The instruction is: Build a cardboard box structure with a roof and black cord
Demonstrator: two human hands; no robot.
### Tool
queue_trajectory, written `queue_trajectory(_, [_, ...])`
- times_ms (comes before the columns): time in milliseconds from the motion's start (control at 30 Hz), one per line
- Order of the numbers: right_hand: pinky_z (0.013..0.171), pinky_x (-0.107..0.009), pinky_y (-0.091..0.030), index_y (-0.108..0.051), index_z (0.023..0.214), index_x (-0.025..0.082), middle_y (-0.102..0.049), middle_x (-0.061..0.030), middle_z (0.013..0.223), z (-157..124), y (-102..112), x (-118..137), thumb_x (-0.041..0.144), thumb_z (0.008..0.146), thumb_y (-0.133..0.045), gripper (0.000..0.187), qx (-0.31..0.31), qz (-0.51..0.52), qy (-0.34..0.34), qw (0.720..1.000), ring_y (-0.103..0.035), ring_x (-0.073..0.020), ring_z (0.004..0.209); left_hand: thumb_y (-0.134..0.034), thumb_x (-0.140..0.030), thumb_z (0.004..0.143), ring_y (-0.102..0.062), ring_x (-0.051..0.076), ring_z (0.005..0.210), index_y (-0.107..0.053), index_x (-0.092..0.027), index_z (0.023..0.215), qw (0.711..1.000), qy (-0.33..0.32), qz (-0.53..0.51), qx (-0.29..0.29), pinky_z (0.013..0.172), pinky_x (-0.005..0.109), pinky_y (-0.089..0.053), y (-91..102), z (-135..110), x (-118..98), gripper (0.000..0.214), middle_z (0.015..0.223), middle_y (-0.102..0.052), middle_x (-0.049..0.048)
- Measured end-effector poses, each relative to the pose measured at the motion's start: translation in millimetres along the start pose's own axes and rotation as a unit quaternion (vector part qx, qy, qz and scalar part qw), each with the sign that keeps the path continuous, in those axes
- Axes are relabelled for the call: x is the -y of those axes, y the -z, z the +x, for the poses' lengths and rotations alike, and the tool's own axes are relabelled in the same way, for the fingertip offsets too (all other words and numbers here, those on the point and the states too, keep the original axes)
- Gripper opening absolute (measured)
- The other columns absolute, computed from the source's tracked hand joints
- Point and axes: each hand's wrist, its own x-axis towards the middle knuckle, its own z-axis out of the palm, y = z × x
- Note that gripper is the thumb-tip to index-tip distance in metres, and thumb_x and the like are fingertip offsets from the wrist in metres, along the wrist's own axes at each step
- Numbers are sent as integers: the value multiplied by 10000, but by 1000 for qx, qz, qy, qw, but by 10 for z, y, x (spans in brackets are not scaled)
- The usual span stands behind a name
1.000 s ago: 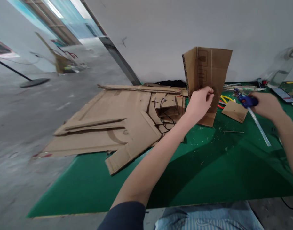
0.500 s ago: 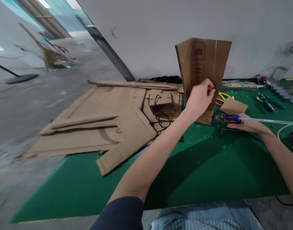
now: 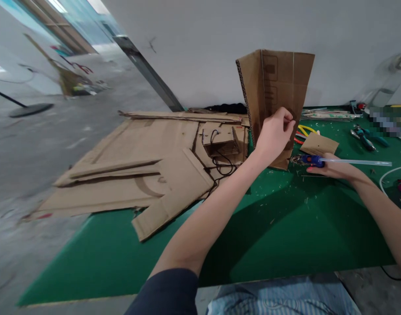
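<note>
A folded piece of brown cardboard (image 3: pixel 279 78) stands upright on the green table, its side panel bent toward the left. In front of it is my left hand (image 3: pixel 275 133), thumb and fingers pinched together; whatever they hold is too small or hidden to make out. My right hand (image 3: pixel 333 165) is closed around a blue hot glue gun (image 3: pixel 314 160), whose nozzle points left at the lower right edge of the standing cardboard. From the gun's back a long clear glue stick (image 3: pixel 358 162) sticks out to the right. A small cardboard piece (image 3: pixel 319 143) lies just behind my right hand.
Flat cardboard sheets (image 3: pixel 161 135) cover the table's left side, with a small cardboard box (image 3: pixel 221 141) and a black cable (image 3: pixel 222 170) on them. Pliers (image 3: pixel 363 138), yellow-handled scissors (image 3: pixel 306 130) and thin sticks (image 3: pixel 332 115) lie on the right. A wall (image 3: pixel 207 52) rises behind.
My right hand and the glue gun have shifted slightly left, closer to the cardboard's lower edge. My left hand keeps its pinch in nearly the same spot.
</note>
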Motion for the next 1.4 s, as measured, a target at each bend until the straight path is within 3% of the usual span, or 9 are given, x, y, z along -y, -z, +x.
queue_trajectory(133, [1052, -462, -461, -572, 1315, 270, -625, -60, 1329, -2, -6, 0, 594, 839, -572, 576, -14, -20, 16, 1000, -546, -328, 1260, -558, -148, 881, -670, 128, 871, -566, -182, 918, 1000, 6, 0, 8, 775, 252, -541, 5, -4, -8, 51, 906, -695, 23])
queue_trajectory(467, [1027, -477, -477, -572, 1308, 258, -646, -53, 1299, -20, 27, 69, 585, 851, -558, 562, 8, -12, -6, 1000, -585, -336, 1210, -585, -137, 852, -658, 127, 851, -575, -200, 956, 1000, 6, -8, 23, 756, 267, -565, -1, -13, 2, 122, 899, -679, 19])
queue_trajectory(767, [1135, -474, -372, -478, 1404, 276, -541, -52, 1428, -22, 22, 54, 571, 859, -559, 625, -13, -3, 29, 999, -480, -302, 1334, -576, -129, 849, -646, 126, 846, -571, -194, 934, 1000, 1, -6, 25, 752, 265, -563, 9, -18, 1, 108, 882, -666, 18])
queue_trajectory(1100, [1138, -497, -371, -447, 1426, 328, -563, -18, 1405, -14, 22, 51, 567, 846, -577, 640, -15, -1, 19, 1000, -468, -309, 1342, -579, -134, 847, -641, 125, 823, -575, -203, 938, 1000, -3, -7, 22, 742, 267, -550, 0, -23, 15, 114, 854, -653, 2])
queue_trajectory(1400, [1150, -475, -357, -487, 1393, 304, -549, -23, 1420, -23, 9, 19, 589, 848, -568, 620, -14, 9, 15, 1000, -468, -300, 1345, -567, -144, 854, -637, 124, 826, -568, -203, 930, 1000, -5, 2, 26, 720, 261, -537, 11, -30, 2, 96, 871, -660, 7])
